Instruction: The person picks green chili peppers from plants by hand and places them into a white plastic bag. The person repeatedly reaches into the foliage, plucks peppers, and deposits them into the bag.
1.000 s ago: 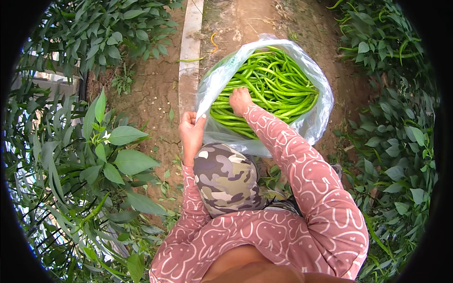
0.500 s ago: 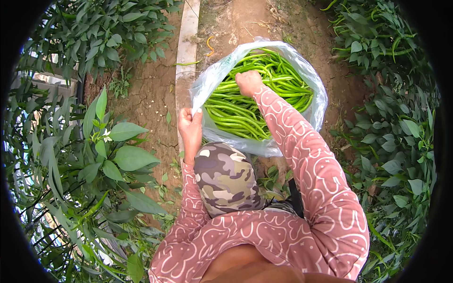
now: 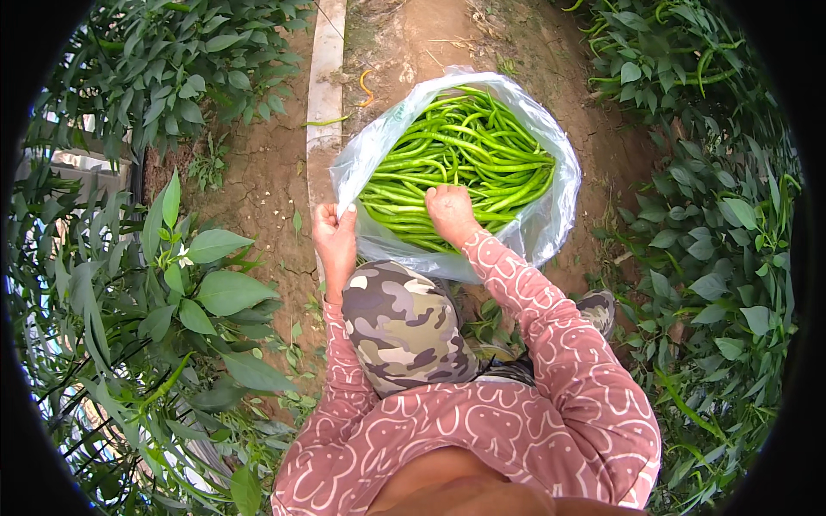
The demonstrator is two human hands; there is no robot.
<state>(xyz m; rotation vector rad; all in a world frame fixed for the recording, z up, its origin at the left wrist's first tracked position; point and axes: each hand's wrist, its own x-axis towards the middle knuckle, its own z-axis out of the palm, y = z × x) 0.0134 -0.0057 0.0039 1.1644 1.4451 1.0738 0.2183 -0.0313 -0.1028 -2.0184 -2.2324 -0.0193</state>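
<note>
The left hand [image 3: 335,243] pinches the plastic bag [image 3: 564,181], open on soil [image 3: 267,202] and already heaped with green peppers [image 3: 495,159], nearer ones aligned, farther ones partly crisscrossed. The right hand's [image 3: 452,213] fingers curl over them, grip unclear.

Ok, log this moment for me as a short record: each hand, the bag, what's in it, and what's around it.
Left hand: pinching the left rim of the translucent plastic bag
Right hand: curled over the green peppers; its grip is hidden
Bag: mouth wide open
Contents: long, slender green peppers, heaped
Outside bag: one loose green pepper across the pale strip; curved orange piece on the soil beside it
Sides: leafy plants left and right
</note>
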